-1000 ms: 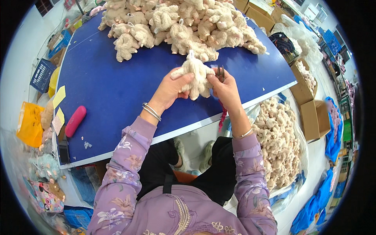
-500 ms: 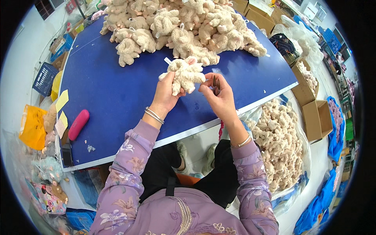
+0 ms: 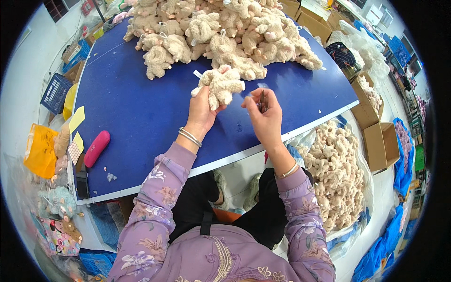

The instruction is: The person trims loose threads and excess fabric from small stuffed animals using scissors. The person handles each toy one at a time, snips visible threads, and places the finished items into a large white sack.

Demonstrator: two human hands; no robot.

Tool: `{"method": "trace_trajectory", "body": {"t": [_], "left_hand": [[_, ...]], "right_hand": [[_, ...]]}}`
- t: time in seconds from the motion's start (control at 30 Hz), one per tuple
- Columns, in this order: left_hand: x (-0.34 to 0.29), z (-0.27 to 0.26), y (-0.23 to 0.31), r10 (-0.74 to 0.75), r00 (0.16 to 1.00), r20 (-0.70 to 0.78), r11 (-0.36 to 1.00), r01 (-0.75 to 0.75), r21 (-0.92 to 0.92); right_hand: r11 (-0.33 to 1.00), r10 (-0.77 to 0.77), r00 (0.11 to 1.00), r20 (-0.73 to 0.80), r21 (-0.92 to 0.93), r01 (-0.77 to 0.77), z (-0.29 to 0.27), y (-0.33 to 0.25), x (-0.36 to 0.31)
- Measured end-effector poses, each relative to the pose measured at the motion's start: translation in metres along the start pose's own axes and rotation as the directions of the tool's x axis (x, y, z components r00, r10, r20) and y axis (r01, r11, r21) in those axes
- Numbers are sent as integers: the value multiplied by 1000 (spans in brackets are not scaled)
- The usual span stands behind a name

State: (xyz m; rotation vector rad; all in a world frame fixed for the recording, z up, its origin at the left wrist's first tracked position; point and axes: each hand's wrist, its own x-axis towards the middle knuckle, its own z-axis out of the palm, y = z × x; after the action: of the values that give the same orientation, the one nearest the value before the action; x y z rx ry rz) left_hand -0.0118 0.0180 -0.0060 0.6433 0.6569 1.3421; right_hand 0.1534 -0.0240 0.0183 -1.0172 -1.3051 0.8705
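My left hand (image 3: 203, 110) is closed around a small cream plush toy (image 3: 219, 86), held above the blue table. A white tag sticks out at its upper left, and a pink patch shows near its top. To the right, apart from the toy, my right hand (image 3: 264, 115) has its fingers curled in. A pair of small dark metal thread snips (image 3: 263, 100) sits in that hand, pointed end up. Thumb and forefinger come close together; whether they pinch anything fine is too small to tell.
A big heap of matching plush toys (image 3: 202, 35) covers the table's far side. At the left edge lie a pink case (image 3: 97, 148) and yellow paper notes (image 3: 76, 119). Beside the table on the right are a sack of plush pieces (image 3: 333, 174) and cardboard boxes (image 3: 376, 145).
My right hand has come away from the toy, slightly right and down, with the snips still in it. The toy has tilted a little in my left hand.
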Motion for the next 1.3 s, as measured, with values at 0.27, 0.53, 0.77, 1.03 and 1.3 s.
{"method": "trace_trajectory", "body": {"t": [0.27,0.53,0.77,1.03,1.3], "left_hand": [[-5,17,-3,-4,998,64,996,-2,93],[-6,11,-9,98,995,-29,994,-96,53],[-9,12,-6,50,998,-29,994,-47,99],[-7,8,-4,-25,996,-81,981,40,188],[-4,-3,-14,77,990,-121,973,-48,225]], "right_hand": [[874,-263,947,186,-371,315,7,3,-3],[993,83,986,143,-94,-70,3,6,-2],[879,389,893,225,202,-433,-6,-7,4],[995,102,994,48,-3,-102,-3,0,4],[949,-85,972,220,-279,146,0,-8,-16]]}}
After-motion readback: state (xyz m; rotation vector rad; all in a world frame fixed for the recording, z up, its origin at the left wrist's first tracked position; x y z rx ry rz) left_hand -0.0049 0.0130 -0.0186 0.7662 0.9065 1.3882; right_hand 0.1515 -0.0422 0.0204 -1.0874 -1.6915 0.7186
